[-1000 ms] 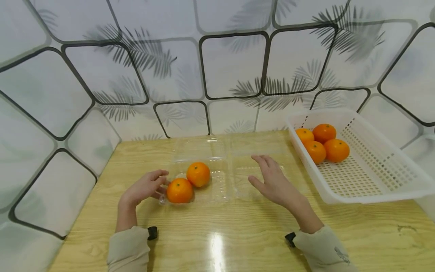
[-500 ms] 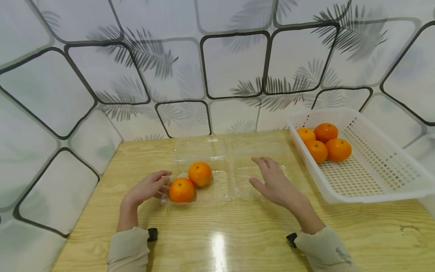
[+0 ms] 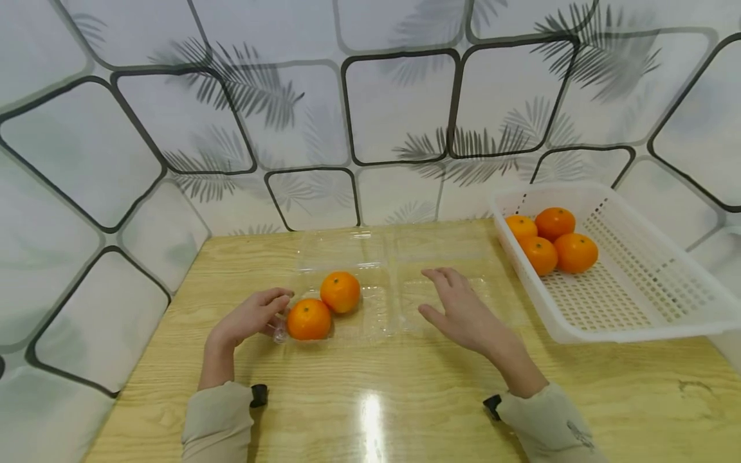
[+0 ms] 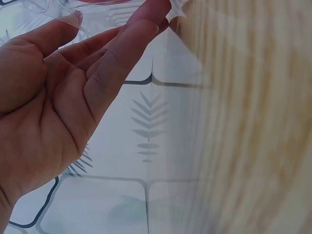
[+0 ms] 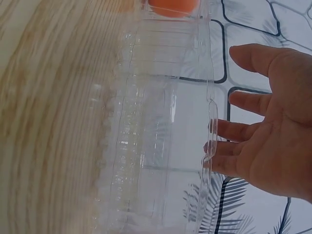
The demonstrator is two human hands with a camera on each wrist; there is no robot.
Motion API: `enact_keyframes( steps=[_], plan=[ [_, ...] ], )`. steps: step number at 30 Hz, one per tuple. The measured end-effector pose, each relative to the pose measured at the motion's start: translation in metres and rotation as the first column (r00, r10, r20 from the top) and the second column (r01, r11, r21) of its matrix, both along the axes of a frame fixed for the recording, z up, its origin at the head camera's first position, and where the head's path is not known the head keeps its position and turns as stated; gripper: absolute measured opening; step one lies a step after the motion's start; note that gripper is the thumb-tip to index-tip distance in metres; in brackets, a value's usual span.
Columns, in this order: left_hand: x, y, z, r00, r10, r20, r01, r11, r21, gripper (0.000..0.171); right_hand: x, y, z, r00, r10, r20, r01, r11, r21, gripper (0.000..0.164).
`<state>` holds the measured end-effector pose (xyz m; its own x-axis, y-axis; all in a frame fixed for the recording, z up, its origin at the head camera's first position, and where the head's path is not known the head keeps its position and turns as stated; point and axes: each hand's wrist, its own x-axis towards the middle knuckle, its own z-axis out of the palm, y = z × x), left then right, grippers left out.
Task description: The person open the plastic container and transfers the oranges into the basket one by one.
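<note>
In the head view, a clear plastic clamshell box (image 3: 368,319) lies on the table with its lid folded back. Two oranges (image 3: 309,319) sit in its left part, side by side. My left hand (image 3: 246,316) rests at the box's left edge, fingers gently bent, fingertips right at the plastic rim. Beside that box lies a second clear clamshell box (image 3: 412,302), lid back. My right hand (image 3: 463,315) hangs over it with spread, relaxed fingers. In the right wrist view, the fingertips (image 5: 239,129) overlap the clear box's rim, and the palm holds nothing.
A white perforated basket (image 3: 654,336) stands at the right, with several oranges (image 3: 576,253) grouped at its left end. The wooden table (image 3: 324,402) backs onto a patterned wall covering (image 3: 399,109), which also rises at both sides.
The view shifts slightly. The right hand drifts a little to the left over the second box. The left hand, both oranges and the basket stay as they were.
</note>
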<state>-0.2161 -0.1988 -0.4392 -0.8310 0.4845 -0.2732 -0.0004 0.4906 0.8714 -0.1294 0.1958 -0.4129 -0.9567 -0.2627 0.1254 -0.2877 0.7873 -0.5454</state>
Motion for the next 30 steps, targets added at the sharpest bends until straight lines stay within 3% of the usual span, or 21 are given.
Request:
enact_keyframes(
  steps=[8,15,21,30],
  plan=[
    [0.003,-0.006,-0.001,1.000,0.010,0.017,-0.009,1.000,-0.007,0.050,0.000,-0.015,-0.001,0.999,0.039,-0.012,-0.039,0.999,-0.030,0.064],
    [-0.001,-0.003,-0.001,1.000,-0.018,-0.021,0.018,1.000,-0.011,0.051,-0.004,-0.031,0.007,0.998,0.064,-0.021,-0.065,0.995,-0.079,0.065],
    [-0.004,0.000,0.002,0.999,-0.028,-0.033,0.027,0.999,-0.031,0.050,-0.014,-0.060,0.014,0.994,0.110,0.004,-0.108,0.982,-0.157,0.064],
    [-0.002,0.000,0.001,0.999,-0.033,-0.016,0.033,0.999,-0.003,0.050,-0.025,-0.102,0.009,0.987,0.153,0.042,-0.139,0.962,-0.233,0.064]
  ],
)
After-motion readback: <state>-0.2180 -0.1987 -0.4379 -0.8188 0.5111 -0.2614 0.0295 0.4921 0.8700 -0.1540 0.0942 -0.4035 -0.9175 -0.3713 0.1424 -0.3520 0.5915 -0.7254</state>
